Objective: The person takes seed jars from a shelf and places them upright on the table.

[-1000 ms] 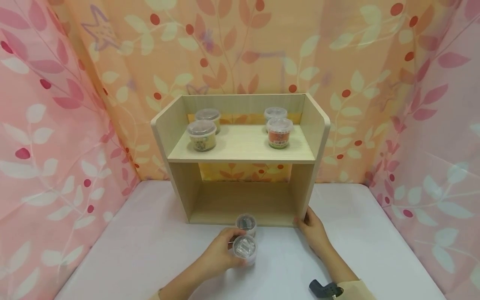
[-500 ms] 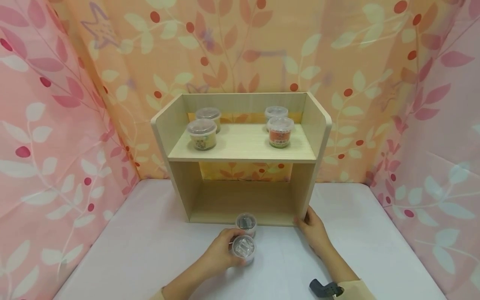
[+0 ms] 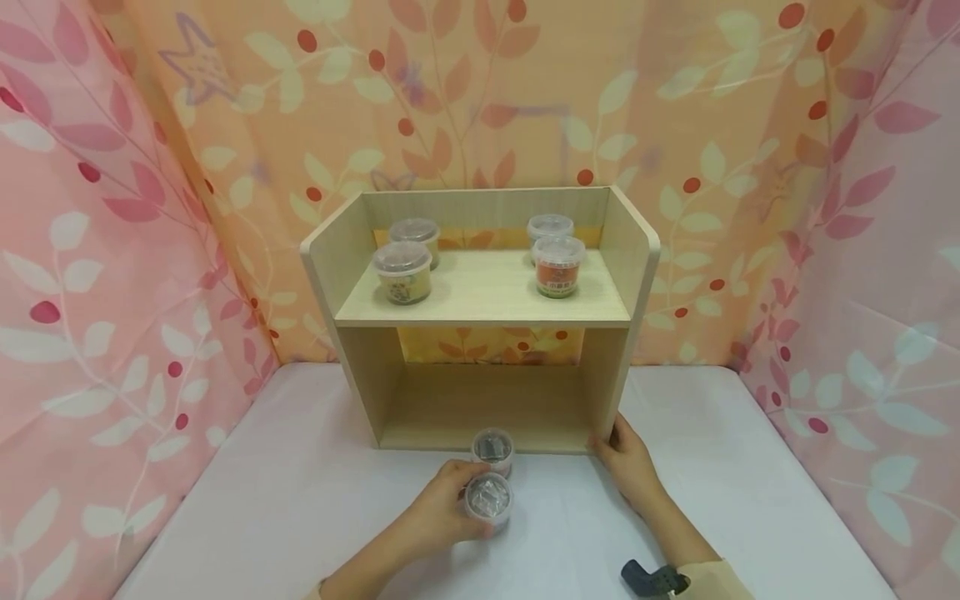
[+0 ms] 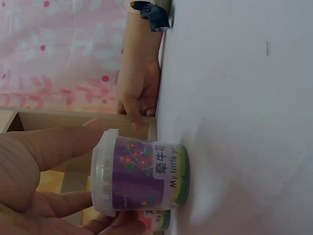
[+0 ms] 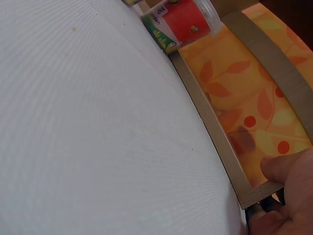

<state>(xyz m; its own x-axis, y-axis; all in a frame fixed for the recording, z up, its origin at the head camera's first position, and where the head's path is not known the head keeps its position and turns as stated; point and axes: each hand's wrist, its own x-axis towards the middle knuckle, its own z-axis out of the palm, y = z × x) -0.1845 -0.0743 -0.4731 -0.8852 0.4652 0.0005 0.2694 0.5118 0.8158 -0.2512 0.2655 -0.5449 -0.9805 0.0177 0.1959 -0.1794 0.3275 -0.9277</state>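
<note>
In the head view my left hand (image 3: 442,512) holds a clear-lidded plastic cup (image 3: 489,498) from its left side, thumb in front and fingers behind. The left wrist view shows that cup's purple label (image 4: 139,174) with flowers and the words "My little"; its base appears to stand on the white table. Just behind it is a second cup (image 3: 492,447), whose red label (image 5: 186,22) shows in the right wrist view. My right hand (image 3: 630,467) grips the lower right front corner of a pale wooden shelf (image 3: 480,322), thumb on the inner side; some of its fingers are hidden by the panel.
On the upper board, two yellow-labelled cups (image 3: 405,287) stand at the left, one behind the other. A red-labelled cup (image 3: 557,277) and another lidded cup (image 3: 551,226) stand at the right. Floral curtains (image 3: 480,92) enclose the white table (image 3: 570,550). A dark band (image 3: 652,579) is on the right wrist.
</note>
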